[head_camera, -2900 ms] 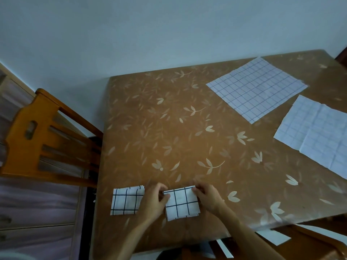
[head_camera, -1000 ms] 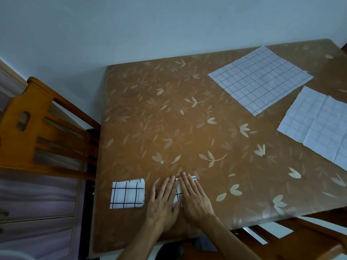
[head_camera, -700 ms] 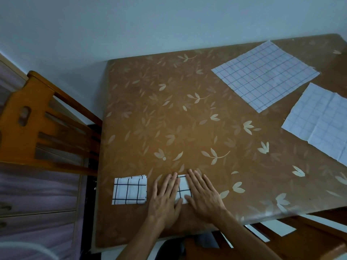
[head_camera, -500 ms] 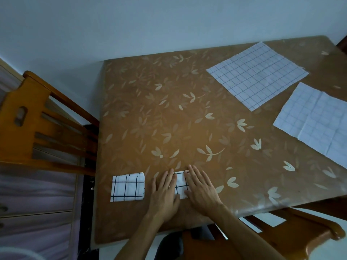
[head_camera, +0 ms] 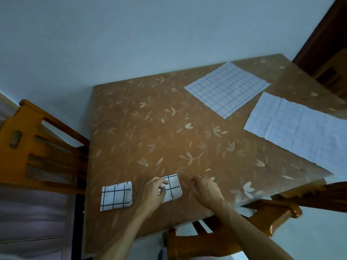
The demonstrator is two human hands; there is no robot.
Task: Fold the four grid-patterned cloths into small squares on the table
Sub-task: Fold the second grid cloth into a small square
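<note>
Far left, a wooden chair (head_camera: 28, 147) stands off the tabletop (head_camera: 150, 128). Lower left, the folded cloth (head_camera: 116, 196) sits near the left and front edges, so a forearm sweep could knock it off. Next, the left hand (head_camera: 152, 194) lies over the left part of the second folded cloth (head_camera: 172, 186), fingers bent. I can't tell if it pinches or just rests. Risk: lifting off drags the top layer and the fold springs open. Just beside it, the right hand (head_camera: 204, 192) is loosely curled over bare tabletop, holding nothing. Unfolded: the checked cloth (head_camera: 227, 89) upper right, and the creased cloth (head_camera: 300, 132) at the right, running out of frame near the edge. A careless pull could slide that one off. The bare tabletop between the hands and these cloths gives room to drag one in.
</note>
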